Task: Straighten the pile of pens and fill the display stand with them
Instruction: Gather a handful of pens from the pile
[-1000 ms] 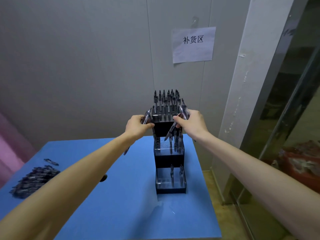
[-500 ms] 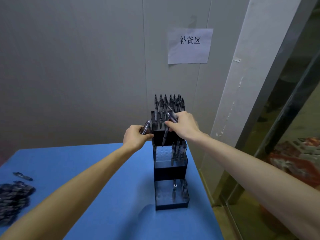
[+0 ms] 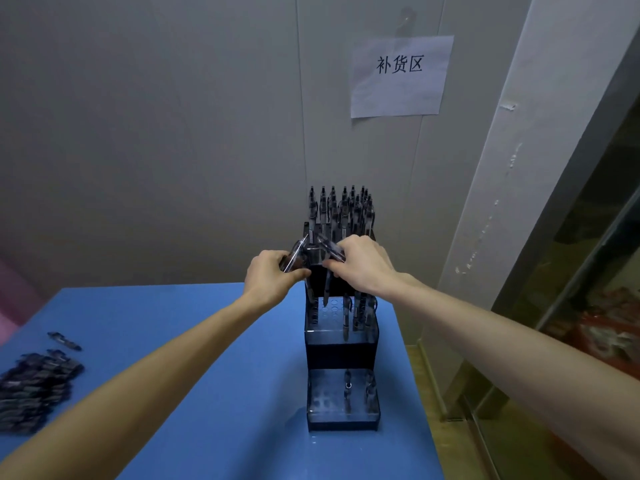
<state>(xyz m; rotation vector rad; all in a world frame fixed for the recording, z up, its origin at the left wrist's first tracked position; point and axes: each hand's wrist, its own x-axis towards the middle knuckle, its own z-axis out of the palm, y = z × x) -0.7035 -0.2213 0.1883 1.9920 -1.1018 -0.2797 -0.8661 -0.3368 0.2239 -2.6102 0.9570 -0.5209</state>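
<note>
Over at the far left edge of the blue table (image 3: 180, 393) lies the pile of pens (image 3: 33, 389), roughly lined up, with one stray pen (image 3: 64, 341) lying just beyond it, presumably stock waiting its turn. Moving rightward, the left hand (image 3: 273, 277) has its fingers curled round a small bundle of pens (image 3: 294, 256), held close beside the top tier so the other hand can draw from it (a sensible way to save trips back to the pile). Next comes the display stand (image 3: 341, 348), three stepped tiers: the top one crowded with upright pens, the middle holding a few on its right side, the bottom nearly bare. The right hand (image 3: 363, 265) pinches a single pen (image 3: 327, 282) that hangs tip-down in front of the stand, probably aimed at a hole in the middle tier. Compared with half a second ago, both hands sit closer together at the top tier's front, and the view has swung left, showing more of the pile.
</note>
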